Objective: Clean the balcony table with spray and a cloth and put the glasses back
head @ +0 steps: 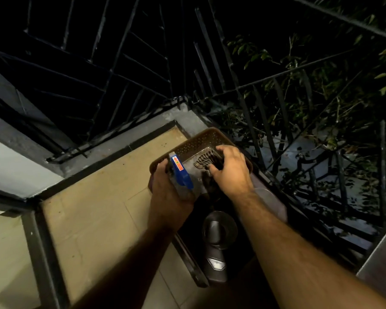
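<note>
My left hand [165,192] grips a spray bottle [181,175] with a blue trigger head and an orange label, held over the near left part of a brown perforated tray [210,136]. My right hand [231,168] grips a dark striped cloth [206,160] inside the same tray. The tray sits at the far end of a small dark table [270,197] beside the railing. A clear drinking glass [220,229] stands on the table just below my hands. The table's surface is mostly hidden in shadow.
A black metal railing [265,121] runs close along the table's right side, with leafy branches beyond. Beige floor tiles [94,197] lie to the left, bordered by dark strips. A dark object with a pale hexagonal face [216,263] sits near the table's front.
</note>
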